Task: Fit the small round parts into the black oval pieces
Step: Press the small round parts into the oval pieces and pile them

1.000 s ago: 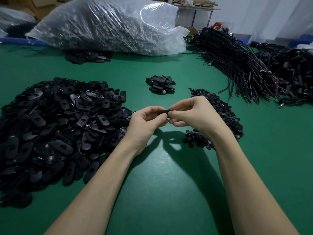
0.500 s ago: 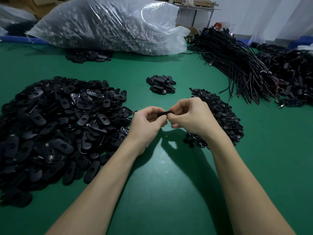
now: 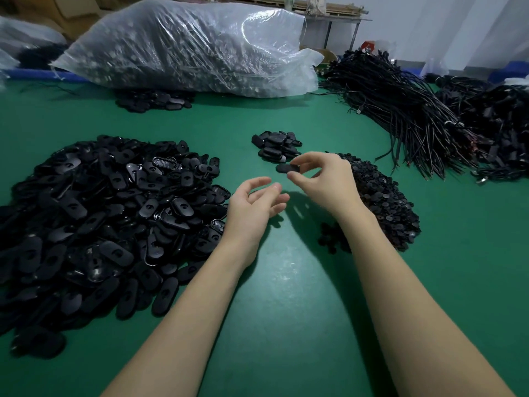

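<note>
Up at the far edge, a clear plastic bag point(image 3: 183, 50) lies on the green table point(image 3: 286, 296), stuffed with small dark parts too blurred to name. Right hand point(image 3: 323, 181) pinches one black oval piece point(image 3: 287, 168) between thumb and fingertips, lifted just in front of the small heap of ovals point(image 3: 276, 146). Left hand point(image 3: 254, 204) hangs loose beside it, fingers relaxed and parted, holding nothing. Half a second ago both hands pressed together on that piece; now they are apart. Big oval pile point(image 3: 94, 219) sits left, round parts point(image 3: 383, 199) right
</note>
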